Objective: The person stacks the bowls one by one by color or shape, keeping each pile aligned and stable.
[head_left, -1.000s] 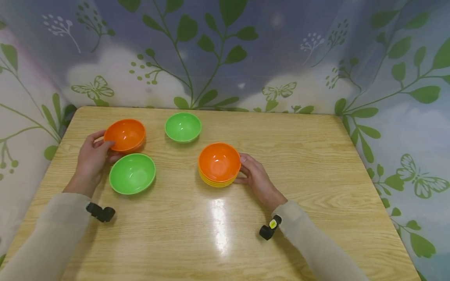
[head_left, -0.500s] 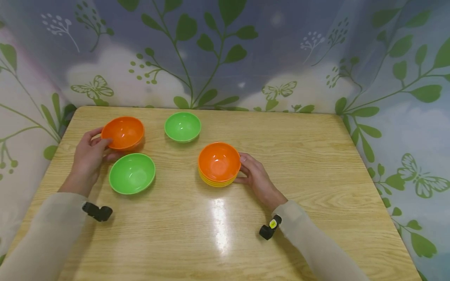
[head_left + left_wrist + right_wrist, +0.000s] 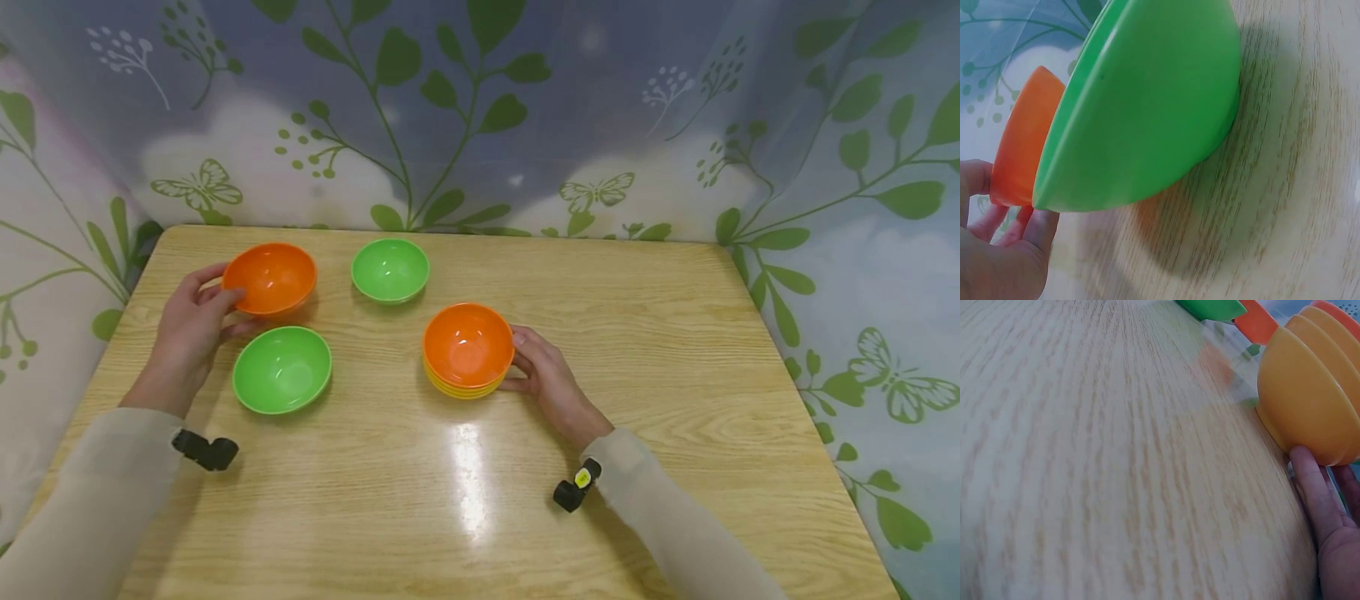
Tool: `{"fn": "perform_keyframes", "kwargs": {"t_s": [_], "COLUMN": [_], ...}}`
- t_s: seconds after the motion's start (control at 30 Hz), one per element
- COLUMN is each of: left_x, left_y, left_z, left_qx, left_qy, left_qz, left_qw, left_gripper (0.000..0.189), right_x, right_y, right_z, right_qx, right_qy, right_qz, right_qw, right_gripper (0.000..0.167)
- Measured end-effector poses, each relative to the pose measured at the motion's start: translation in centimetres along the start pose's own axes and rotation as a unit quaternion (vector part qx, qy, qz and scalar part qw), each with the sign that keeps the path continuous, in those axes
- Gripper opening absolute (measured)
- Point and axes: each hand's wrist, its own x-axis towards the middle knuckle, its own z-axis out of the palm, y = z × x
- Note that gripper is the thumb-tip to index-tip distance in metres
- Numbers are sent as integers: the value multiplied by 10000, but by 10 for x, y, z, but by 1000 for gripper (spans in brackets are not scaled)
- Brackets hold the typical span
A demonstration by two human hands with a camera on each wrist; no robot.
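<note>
1. My left hand (image 3: 185,329) pinches a glossy, round, plastic-looking orange bowl (image 3: 270,279) by its left side, my thumb over the rim and my fingers outside beneath it.
2. That orange bowl is at the far left of the light wood-grain table (image 3: 637,533), its mouth facing up in the head view; I cannot tell whether its base touches the wood.
3. Just nearer to me is a wide, shiny green bowl (image 3: 282,371), mouth up. In my left wrist view it covers part of the orange one, and I cannot tell whether the two touch.
4. My right hand (image 3: 553,379) rests against the right side of a nested stack, thumb and fingers spread apart, the thumb straight against the lowest bowl and nothing pinched.
5. The stack has smooth, rounded yellow bowls (image 3: 1304,394) below and a second glossy orange bowl (image 3: 468,343) on top, upright near the middle of the table.
6. A smaller-looking glossy green bowl (image 3: 390,271) sits near the far edge, between my left hand's bowl and the stack, apart from both.
7. I wear pale long sleeves (image 3: 97,492), with a small black camera (image 3: 205,450) at each wrist.
8. Behind the table is a backdrop (image 3: 480,125) printed with green leaves and butterflies.
</note>
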Motion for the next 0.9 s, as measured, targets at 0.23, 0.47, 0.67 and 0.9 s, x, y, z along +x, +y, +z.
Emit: {"fn": "perform_keyframes", "kwargs": {"t_s": [0.23,0.47,0.67,0.9], "left_x": [-4,-7,-10,-13], "left_y": [3,6,7,9], "left_z": [4,9,13,18], "left_qx": [-177,-165,-79,-23], "left_qy": [-263,-404,-477,-648], "left_qz": [84,91,103,209], "left_qw": [9995,9990,9988,9977], "left_gripper": [65,66,66,66], "right_x": [0,1,1,2], "right_y": [1,1,2,2], "right_z": [-1,-1,-2,-2], "right_qx": [-48,-21,-6,2], "right_qy": [-32,-26,-35,-43], "right_qz": [-15,-9,3,8], "right_qw": [10000,10000,10000,10000], "right_gripper": [54,55,54,55]}}
